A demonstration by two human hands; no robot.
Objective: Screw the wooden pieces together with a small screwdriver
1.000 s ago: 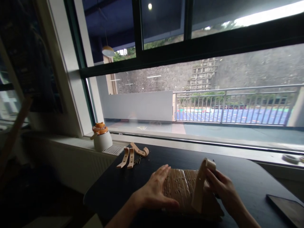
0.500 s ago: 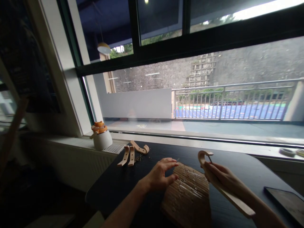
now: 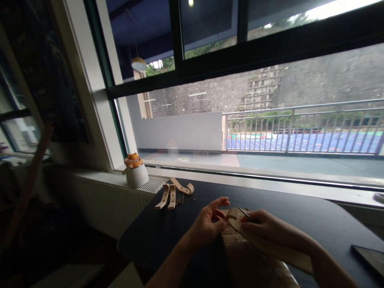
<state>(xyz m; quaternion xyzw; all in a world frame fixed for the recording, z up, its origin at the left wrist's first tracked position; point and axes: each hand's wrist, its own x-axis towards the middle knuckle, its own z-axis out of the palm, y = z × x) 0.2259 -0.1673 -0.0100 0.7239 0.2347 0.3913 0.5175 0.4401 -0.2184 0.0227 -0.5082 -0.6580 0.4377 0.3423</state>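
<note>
Gripping a curved wooden piece (image 3: pixel 270 244), the right hand (image 3: pixel 264 230) is closed over its upper end, laid across a ribbed wooden board (image 3: pixel 240 248) on the dark table (image 3: pixel 315 216). A thin metal pin (image 3: pixel 243 212) is seen at the piece's top end, at the fingertips. The left hand (image 3: pixel 207 226) is placed at the board's far left corner, thumb and fingers pinched at that edge; whether anything is pinched cannot be told. Three more curved wooden pieces (image 3: pixel 174 194) are laid near the table's far left edge, well apart from both hands. A white pot with orange lid (image 3: pixel 136 172) is set on the sill. A phone (image 3: pixel 369 258) is lying at the right edge.
</note>
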